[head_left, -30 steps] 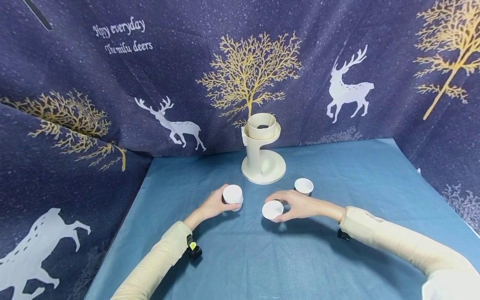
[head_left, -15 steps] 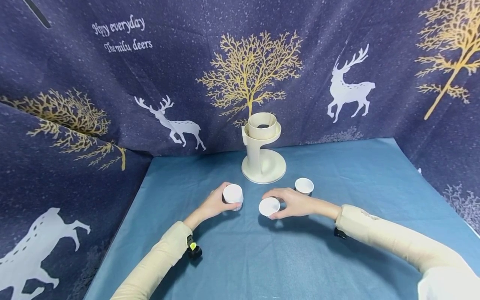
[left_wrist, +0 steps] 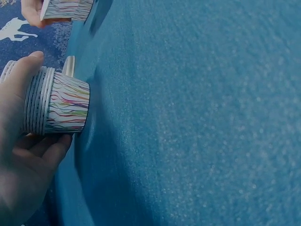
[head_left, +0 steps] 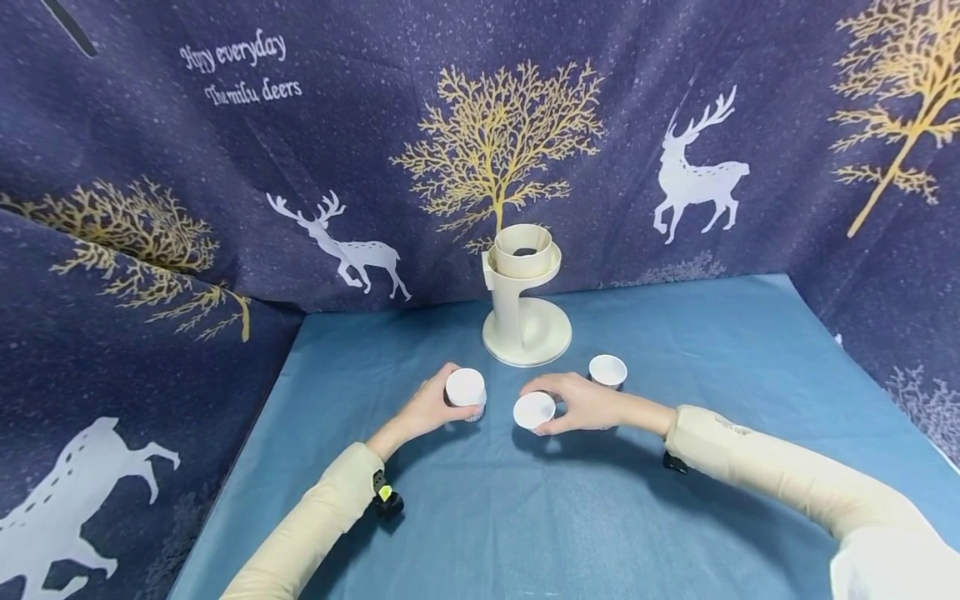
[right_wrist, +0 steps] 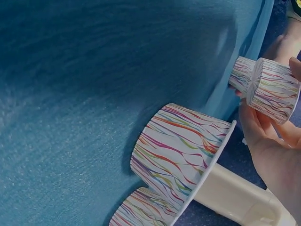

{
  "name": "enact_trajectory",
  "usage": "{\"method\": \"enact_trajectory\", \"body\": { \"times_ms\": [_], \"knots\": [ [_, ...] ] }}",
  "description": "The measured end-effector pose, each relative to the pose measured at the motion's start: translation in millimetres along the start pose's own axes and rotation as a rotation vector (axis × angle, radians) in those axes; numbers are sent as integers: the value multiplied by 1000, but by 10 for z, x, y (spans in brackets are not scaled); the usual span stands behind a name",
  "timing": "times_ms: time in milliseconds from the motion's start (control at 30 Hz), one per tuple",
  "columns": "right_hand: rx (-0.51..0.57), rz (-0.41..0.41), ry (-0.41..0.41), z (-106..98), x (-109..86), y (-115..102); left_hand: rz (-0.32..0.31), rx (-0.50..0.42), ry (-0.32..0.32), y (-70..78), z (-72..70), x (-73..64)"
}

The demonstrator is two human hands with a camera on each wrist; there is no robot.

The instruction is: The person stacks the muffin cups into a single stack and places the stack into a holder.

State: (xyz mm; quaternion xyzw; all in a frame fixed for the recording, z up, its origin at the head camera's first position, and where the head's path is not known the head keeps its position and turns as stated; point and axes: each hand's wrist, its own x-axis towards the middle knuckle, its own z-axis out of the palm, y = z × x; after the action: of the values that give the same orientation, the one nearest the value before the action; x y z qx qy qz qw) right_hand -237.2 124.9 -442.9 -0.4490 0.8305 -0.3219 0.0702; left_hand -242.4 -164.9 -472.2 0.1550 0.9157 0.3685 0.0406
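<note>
Your left hand grips a stack of striped cups, perhaps touching the blue surface, while your right hand pinches a matching cup nearby.

A narrow gap lies open between the stack of white paper cups with coloured wavy stripes in the left hand and the striped white paper cup in the right hand; behind it, the cream round-based stand blocks the middle; another matching cup obstructs just behind the right wrist; the dark-blue printed fabric curtain walls the rear; broad passage remains between the forearms over the blue cloth-covered surface.
</note>
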Motion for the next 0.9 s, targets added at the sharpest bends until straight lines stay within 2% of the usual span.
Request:
{"method": "enact_trajectory", "body": {
  "times_ms": [567, 900],
  "knots": [
    [-9, -17, -31, -5, 69, -10, 18, 4, 4, -14, -10, 5],
    [17, -5, -61, 22, 73, -20, 35, -33, 8, -16, -29, -5]
  ]
}}
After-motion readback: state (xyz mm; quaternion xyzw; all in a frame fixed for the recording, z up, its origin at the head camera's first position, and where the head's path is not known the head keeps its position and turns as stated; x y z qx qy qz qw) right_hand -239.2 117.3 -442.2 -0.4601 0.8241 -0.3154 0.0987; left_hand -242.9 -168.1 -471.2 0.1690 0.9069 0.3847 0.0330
